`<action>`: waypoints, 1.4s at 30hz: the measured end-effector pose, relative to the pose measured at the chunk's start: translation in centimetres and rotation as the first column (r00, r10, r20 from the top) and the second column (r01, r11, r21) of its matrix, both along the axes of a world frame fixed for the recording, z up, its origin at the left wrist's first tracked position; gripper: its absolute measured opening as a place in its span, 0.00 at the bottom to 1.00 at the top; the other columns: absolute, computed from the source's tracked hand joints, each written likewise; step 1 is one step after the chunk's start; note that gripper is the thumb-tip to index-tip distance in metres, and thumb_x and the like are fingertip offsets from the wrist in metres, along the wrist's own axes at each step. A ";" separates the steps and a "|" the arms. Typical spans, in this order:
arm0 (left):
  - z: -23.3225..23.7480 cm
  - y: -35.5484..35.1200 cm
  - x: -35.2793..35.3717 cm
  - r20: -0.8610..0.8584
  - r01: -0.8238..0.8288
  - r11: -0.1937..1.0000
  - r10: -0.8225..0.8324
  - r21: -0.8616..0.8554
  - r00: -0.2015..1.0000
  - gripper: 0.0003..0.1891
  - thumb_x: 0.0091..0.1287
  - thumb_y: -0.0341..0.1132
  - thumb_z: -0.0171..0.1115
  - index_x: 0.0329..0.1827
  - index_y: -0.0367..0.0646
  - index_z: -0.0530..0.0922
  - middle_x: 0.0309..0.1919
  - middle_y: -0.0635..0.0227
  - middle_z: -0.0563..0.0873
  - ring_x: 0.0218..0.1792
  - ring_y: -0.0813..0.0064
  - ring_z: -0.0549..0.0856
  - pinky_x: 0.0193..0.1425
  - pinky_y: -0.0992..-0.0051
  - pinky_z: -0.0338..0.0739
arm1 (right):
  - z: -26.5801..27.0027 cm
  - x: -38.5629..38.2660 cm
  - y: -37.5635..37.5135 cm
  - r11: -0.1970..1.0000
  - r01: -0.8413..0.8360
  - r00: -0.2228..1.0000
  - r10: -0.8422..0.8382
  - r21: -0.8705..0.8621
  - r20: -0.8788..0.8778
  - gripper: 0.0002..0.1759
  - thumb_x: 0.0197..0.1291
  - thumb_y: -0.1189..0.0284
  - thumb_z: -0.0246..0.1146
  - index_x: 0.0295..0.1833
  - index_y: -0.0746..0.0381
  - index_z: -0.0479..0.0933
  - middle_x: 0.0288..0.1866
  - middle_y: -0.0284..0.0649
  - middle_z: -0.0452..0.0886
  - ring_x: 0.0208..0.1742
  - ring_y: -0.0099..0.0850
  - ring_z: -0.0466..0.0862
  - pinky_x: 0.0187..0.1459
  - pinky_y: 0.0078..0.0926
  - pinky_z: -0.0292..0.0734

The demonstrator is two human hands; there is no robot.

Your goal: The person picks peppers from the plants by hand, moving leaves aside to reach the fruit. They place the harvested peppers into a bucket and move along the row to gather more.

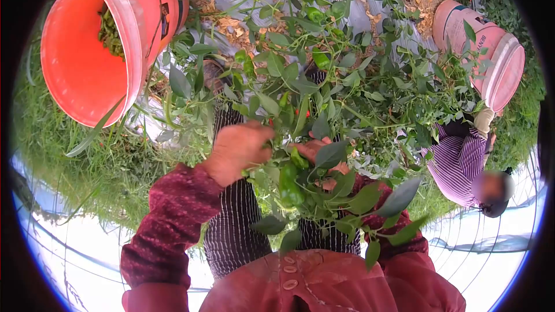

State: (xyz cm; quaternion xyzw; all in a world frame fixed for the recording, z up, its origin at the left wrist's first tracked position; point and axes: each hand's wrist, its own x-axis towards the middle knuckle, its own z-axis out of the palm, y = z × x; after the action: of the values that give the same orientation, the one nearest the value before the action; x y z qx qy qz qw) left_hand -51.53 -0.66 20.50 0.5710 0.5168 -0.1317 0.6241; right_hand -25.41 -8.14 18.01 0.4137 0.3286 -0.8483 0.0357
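A green pepper plant (341,196) with broad leaves rises in front of my legs. Two green peppers (291,186) hang among its leaves between my hands. My left hand (240,151) is just left of them, fingers curled closed and slightly blurred; whatever they might hold is hidden. On the other side, my right hand (324,159) is closed around the plant's stems, close to the upper pepper (298,159), with leaves covering part of the fingers. More green peppers (321,58) and small red ones (302,112) show further up among the foliage.
A tilted red bucket (147,17) with green peppers (110,34) inside lies at upper left. Another pinkish bucket (480,46) is at upper right, near a co-worker in a striped top (457,159). Grass (87,167) and grey plastic sheeting (399,0) surround the plants.
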 end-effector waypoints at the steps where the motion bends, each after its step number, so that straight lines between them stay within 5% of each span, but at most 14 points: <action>1: -0.2 0.0 0.6 0.066 0.208 0.978 -0.209 0.018 0.976 0.14 0.51 0.36 0.68 0.38 0.41 0.81 0.31 0.59 0.81 0.33 0.60 0.83 0.40 0.65 0.78 | -0.1 -0.2 -0.2 0.967 -0.063 0.998 0.063 0.248 0.006 0.42 0.47 0.49 0.59 0.68 0.56 0.63 0.53 0.40 0.73 0.54 0.33 0.76 0.62 0.37 0.60; 5: -0.4 -0.2 2.6 0.216 0.442 0.896 -0.438 0.034 0.872 0.12 0.48 0.38 0.68 0.31 0.41 0.80 0.32 0.59 0.80 0.33 0.57 0.83 0.39 0.62 0.78 | 0.3 -0.7 0.5 0.757 -0.158 0.980 0.201 0.634 0.004 0.37 0.62 0.45 0.51 0.70 0.57 0.60 0.71 0.44 0.63 0.61 0.35 0.74 0.63 0.34 0.63; 8: -0.8 0.4 2.8 0.265 0.342 0.932 -0.363 0.123 0.893 0.10 0.48 0.36 0.66 0.29 0.40 0.80 0.29 0.59 0.79 0.32 0.57 0.83 0.37 0.62 0.77 | 0.1 -1.9 0.2 0.927 0.304 0.936 -0.249 -0.218 0.249 0.33 0.62 0.47 0.51 0.66 0.56 0.66 0.69 0.43 0.65 0.62 0.37 0.73 0.64 0.38 0.64; 11: -1.3 0.3 2.9 0.293 0.286 0.952 -0.305 0.107 0.906 0.09 0.47 0.36 0.64 0.28 0.41 0.79 0.27 0.58 0.78 0.32 0.57 0.83 0.36 0.62 0.76 | -2.1 0.3 -0.5 0.633 -0.690 0.724 0.616 0.351 0.312 0.30 0.64 0.50 0.52 0.64 0.58 0.67 0.64 0.43 0.71 0.60 0.34 0.75 0.62 0.38 0.71; 13: -1.3 0.5 2.7 0.289 0.282 0.958 -0.284 0.050 0.914 0.09 0.47 0.36 0.64 0.28 0.41 0.79 0.27 0.57 0.78 0.33 0.57 0.83 0.35 0.62 0.76 | -5.8 3.3 -8.8 0.837 -0.110 0.925 -0.110 0.536 0.363 0.22 0.58 0.69 0.57 0.60 0.59 0.72 0.52 0.41 0.78 0.54 0.38 0.77 0.57 0.36 0.68; 14: -1.2 1.1 2.5 0.358 0.240 0.967 -0.255 0.086 0.898 0.09 0.47 0.37 0.63 0.27 0.42 0.78 0.27 0.57 0.78 0.33 0.57 0.82 0.35 0.62 0.76 | -3.7 1.2 -5.8 0.844 0.528 0.843 -0.534 0.090 0.062 0.21 0.61 0.68 0.56 0.60 0.59 0.72 0.54 0.39 0.78 0.55 0.37 0.77 0.57 0.35 0.69; 15: -1.1 1.2 2.2 0.424 0.195 0.974 -0.226 0.116 0.877 0.09 0.46 0.37 0.62 0.26 0.42 0.78 0.27 0.57 0.78 0.33 0.56 0.82 0.35 0.61 0.75 | -1.4 -1.2 -2.2 0.345 0.830 0.422 -0.902 -0.439 0.089 0.19 0.64 0.67 0.55 0.60 0.59 0.73 0.57 0.37 0.77 0.56 0.35 0.77 0.58 0.35 0.70; 16: -1.7 0.4 2.3 0.434 0.124 0.986 -0.162 0.114 0.886 0.09 0.45 0.37 0.62 0.24 0.42 0.76 0.27 0.57 0.77 0.33 0.56 0.82 0.35 0.61 0.75 | -3.2 1.4 -4.6 0.836 0.507 0.853 -0.522 0.210 0.020 0.22 0.65 0.67 0.55 0.64 0.60 0.68 0.59 0.38 0.76 0.56 0.34 0.77 0.56 0.33 0.72; 18: -2.1 0.5 2.4 0.424 0.073 0.990 -0.120 0.124 0.898 0.08 0.42 0.37 0.61 0.22 0.42 0.76 0.27 0.57 0.78 0.32 0.56 0.82 0.34 0.61 0.75 | -6.9 4.2 -12.2 0.045 0.832 0.303 -0.872 -0.553 0.385 0.32 0.68 0.64 0.54 0.73 0.61 0.53 0.67 0.41 0.67 0.60 0.35 0.75 0.59 0.31 0.72; 20: -0.9 3.6 3.1 0.329 0.302 0.936 -0.346 0.179 0.879 0.08 0.39 0.35 0.61 0.22 0.41 0.78 0.25 0.56 0.79 0.30 0.57 0.82 0.32 0.64 0.76 | -6.5 5.1 -11.0 0.035 0.690 0.275 -0.937 -0.722 0.217 0.36 0.66 0.63 0.56 0.74 0.61 0.50 0.69 0.42 0.63 0.62 0.35 0.72 0.62 0.33 0.69; 22: -1.9 2.0 3.7 0.178 0.368 0.892 -0.420 0.263 0.890 0.08 0.39 0.33 0.62 0.23 0.41 0.79 0.25 0.56 0.79 0.30 0.57 0.83 0.33 0.65 0.77 | -3.8 1.8 -6.9 0.779 0.625 0.778 -0.627 -0.046 -0.050 0.32 0.61 0.57 0.58 0.66 0.63 0.62 0.60 0.40 0.72 0.56 0.38 0.77 0.56 0.37 0.73; 24: -3.0 2.5 2.4 -0.094 0.467 0.852 -0.458 0.236 0.884 0.07 0.42 0.31 0.62 0.26 0.41 0.81 0.25 0.55 0.81 0.31 0.58 0.84 0.36 0.66 0.78 | -1.7 -0.5 -3.1 0.867 0.353 0.916 -0.398 0.352 0.060 0.33 0.59 0.54 0.59 0.63 0.64 0.68 0.56 0.40 0.76 0.53 0.39 0.79 0.54 0.40 0.74; 35: 2.0 2.5 -2.6 0.148 -0.280 0.945 0.257 0.166 0.955 0.18 0.47 0.21 0.62 0.44 0.42 0.81 0.44 0.61 0.82 0.38 0.64 0.85 0.42 0.73 0.80 | -6.0 -0.4 -4.6 0.526 0.650 0.187 -0.810 -0.549 -0.556 0.41 0.57 0.52 0.65 0.69 0.60 0.57 0.62 0.51 0.67 0.62 0.46 0.72 0.61 0.49 0.72; 42: 1.9 -0.5 -0.3 0.185 0.148 0.905 -0.238 0.399 0.953 0.16 0.49 0.29 0.60 0.43 0.43 0.77 0.37 0.62 0.78 0.32 0.67 0.82 0.34 0.71 0.80 | -7.3 3.6 -8.0 0.212 0.584 0.572 -0.792 -0.784 0.213 0.31 0.70 0.47 0.40 0.56 0.65 0.70 0.56 0.48 0.74 0.57 0.45 0.76 0.57 0.46 0.72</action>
State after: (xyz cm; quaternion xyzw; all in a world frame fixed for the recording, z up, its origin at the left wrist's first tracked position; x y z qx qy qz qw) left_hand -51.83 -1.18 22.36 0.7413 0.3974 -0.0236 0.5404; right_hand -21.77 -16.13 10.68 0.3494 -0.3019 -0.8622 -0.2082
